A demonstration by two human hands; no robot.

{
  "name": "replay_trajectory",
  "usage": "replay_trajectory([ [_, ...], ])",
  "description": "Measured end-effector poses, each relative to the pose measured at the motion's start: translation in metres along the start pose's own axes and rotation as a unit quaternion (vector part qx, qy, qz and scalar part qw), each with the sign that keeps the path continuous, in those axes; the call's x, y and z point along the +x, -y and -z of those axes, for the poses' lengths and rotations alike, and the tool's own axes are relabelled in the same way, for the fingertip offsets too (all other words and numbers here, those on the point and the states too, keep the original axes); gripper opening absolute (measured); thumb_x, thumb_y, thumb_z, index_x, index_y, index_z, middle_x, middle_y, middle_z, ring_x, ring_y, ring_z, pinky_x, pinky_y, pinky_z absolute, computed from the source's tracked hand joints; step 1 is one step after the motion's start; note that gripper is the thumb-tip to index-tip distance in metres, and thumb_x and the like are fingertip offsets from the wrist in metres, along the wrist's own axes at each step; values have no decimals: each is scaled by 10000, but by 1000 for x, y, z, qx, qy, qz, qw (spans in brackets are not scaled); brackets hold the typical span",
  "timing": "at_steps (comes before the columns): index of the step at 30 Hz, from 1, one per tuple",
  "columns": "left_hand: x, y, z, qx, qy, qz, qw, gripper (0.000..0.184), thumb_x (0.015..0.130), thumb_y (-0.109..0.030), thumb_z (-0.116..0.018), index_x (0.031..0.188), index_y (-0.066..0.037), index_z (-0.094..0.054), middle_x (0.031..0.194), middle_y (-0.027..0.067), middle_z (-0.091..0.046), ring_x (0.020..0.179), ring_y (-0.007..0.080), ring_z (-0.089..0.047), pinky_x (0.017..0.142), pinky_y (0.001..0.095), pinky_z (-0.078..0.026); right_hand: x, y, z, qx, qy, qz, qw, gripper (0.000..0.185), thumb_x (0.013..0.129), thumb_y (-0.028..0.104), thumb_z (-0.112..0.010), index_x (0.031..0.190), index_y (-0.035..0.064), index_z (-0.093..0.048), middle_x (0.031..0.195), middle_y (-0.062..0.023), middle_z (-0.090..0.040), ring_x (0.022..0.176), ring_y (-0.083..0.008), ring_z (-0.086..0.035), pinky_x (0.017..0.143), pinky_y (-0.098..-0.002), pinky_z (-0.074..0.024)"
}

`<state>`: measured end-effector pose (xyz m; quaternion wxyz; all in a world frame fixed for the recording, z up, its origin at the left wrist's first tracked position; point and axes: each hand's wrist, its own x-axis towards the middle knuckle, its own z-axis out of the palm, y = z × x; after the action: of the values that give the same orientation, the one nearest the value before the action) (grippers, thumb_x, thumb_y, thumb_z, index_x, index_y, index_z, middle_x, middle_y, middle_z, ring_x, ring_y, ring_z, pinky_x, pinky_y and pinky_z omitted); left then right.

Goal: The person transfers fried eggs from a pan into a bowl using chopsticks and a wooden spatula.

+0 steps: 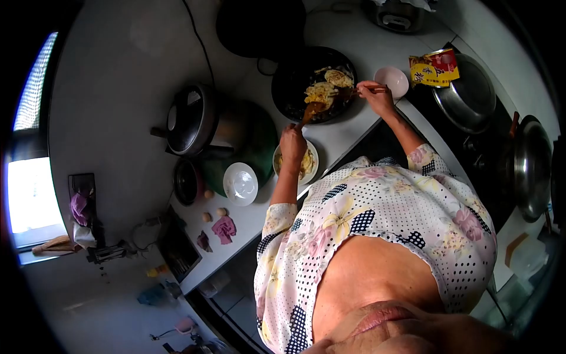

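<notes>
My left hand (292, 143) is closed around the handle of a brown spatula (312, 111), whose blade lies against the food in a black pan (282, 97). My right hand (376, 95) pinches thin brown sticks that look like chopsticks (352, 92), reaching over the pan's right side. Yellow-white pieces that look like fried egg (321, 92) lie in the pan, with another piece behind. Under my left wrist, partly hidden, sits a white plate (315, 171) of yellowish food. A pink bowl (391, 82) stands just right of my right hand.
An empty white bowl (240, 184) stands at left, near a cooker (191, 121), eggs (221, 212) and a purple cloth (224, 229). A black round lid (259, 26) rises behind the pan. Right are a red-yellow packet (435, 68), a lidded pan (469, 97) and a wok (532, 168).
</notes>
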<state>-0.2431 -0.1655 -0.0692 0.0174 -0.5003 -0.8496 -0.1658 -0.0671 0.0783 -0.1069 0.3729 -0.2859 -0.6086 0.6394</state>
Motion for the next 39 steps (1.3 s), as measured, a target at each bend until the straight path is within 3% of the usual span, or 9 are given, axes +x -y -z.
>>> replay_trajectory([
  [3, 11, 2, -9, -7, -51, -16, 999, 295, 777, 2, -521, 1002, -90, -687, 903, 172, -633, 829, 378, -610, 701, 460, -501, 12, -5, -14, 25, -20, 52, 998, 163, 895, 129, -622, 989, 5, -671, 867, -27, -687, 775, -94, -641, 686, -241, -510],
  [4, 10, 5, -15, -16, -32, -5, 999, 323, 776, 8, -509, 1028, -95, -681, 904, 168, -627, 838, 370, -601, 715, 450, -498, 15, -8, -20, -23, -19, 75, 997, 148, 892, 105, -613, 984, 4, -670, 870, -30, -688, 795, -95, -636, 690, -245, -503],
  [9, 0, 1, -21, -14, 33, 27, 999, 362, 788, 19, -471, 1072, -89, -669, 885, 162, -610, 840, 359, -587, 732, 431, -492, 16, -17, -40, -54, 21, 48, 997, 141, 884, 87, -614, 983, 2, -669, 888, -31, -687, 799, -83, -616, 706, -241, -496],
  [15, 8, -4, -14, -1, -2, 22, 1000, 340, 801, 11, -474, 1074, -63, -662, 887, 170, -607, 830, 358, -587, 726, 427, -493, 14, -19, -32, 70, 35, 49, 996, 195, 906, 136, -617, 1018, -20, -654, 920, -53, -670, 822, -111, -623, 718, -255, -515],
  [16, 9, -2, -19, -1, -10, 21, 1000, 336, 803, 8, -476, 1074, -62, -662, 889, 169, -607, 828, 356, -588, 725, 427, -493, 12, -20, -28, 8, 35, 38, 999, 203, 907, 145, -618, 1028, -14, -654, 924, -57, -669, 828, -115, -631, 725, -254, -523],
  [19, 7, -4, -25, -19, 15, 23, 999, 330, 808, 2, -477, 1075, -58, -660, 895, 167, -605, 829, 353, -586, 722, 429, -493, 11, -22, -18, 13, 52, 2, 999, 210, 910, 150, -615, 1041, -9, -655, 931, -57, -669, 834, -117, -637, 732, -251, -527],
  [26, -15, -5, 17, 10, 37, -11, 999, 343, 782, -6, -490, 1067, -66, -671, 907, 165, -603, 886, 338, -575, 734, 421, -493, 12, 7, 34, -51, -71, 51, 995, 190, 893, 120, -613, 1044, 16, -665, 911, -58, -691, 815, -121, -650, 720, -245, -505],
  [33, -16, 2, -4, -10, 53, -18, 998, 350, 774, 5, -522, 1067, -106, -676, 925, 170, -622, 869, 356, -597, 747, 429, -501, 12, -6, 32, -68, -66, 52, 994, 180, 895, 128, -616, 1031, 21, -667, 897, -47, -685, 795, -116, -640, 708, -253, -502],
  [39, -23, -7, 18, 1, 15, -22, 1000, 295, 783, -8, -483, 996, -57, -681, 896, 160, -616, 878, 341, -582, 733, 431, -499, 11, 13, 28, -73, -61, 40, 995, 178, 890, 121, -625, 1034, 26, -670, 901, -38, -686, 796, -102, -636, 706, -236, -502],
])
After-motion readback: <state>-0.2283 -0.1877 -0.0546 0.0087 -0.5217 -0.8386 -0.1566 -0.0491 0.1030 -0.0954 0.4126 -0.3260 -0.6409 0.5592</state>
